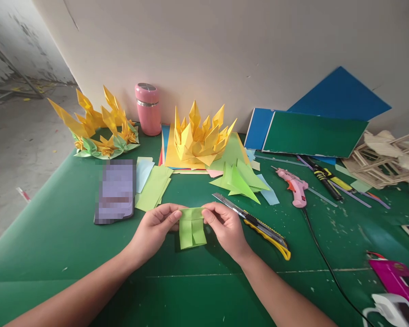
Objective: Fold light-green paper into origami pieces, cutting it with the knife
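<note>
The green table [54, 245] fills the view. Reckoned from the folded green paper [192, 229] over its middle, boards [313, 134] lean at two o'clock, a yellow crown [199, 136] sits at twelve, a phone [116, 193] (screen blurred) lies at ten, and a knife [255, 222] lies at three, just beside the right hand [226, 227]. That hand and the left hand [153, 229] each pinch a top corner of the paper, thumb pressed to forefinger, so it hangs between them.
</note>
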